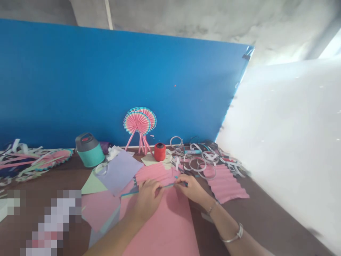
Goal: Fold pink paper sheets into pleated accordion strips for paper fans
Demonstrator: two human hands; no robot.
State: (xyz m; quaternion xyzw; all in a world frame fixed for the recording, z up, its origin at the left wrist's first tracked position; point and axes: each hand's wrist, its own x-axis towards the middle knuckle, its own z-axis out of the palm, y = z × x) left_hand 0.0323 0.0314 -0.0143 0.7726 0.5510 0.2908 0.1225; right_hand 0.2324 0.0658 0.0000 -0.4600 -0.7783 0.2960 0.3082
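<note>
A large pink paper sheet lies on the brown table in front of me. My left hand rests on its far edge with fingers curled, pressing the paper down. My right hand pinches the same far edge, where a thin blue strip runs along the fold. Just beyond lies a pleated pink piece. A second pleated pink sheet lies to the right of my right hand.
Finished pink-and-blue paper fans lean on the blue board. A red thread spool, a teal container, lilac and green sheets, curled paper strips and scrap strips surround them. A white panel stands right.
</note>
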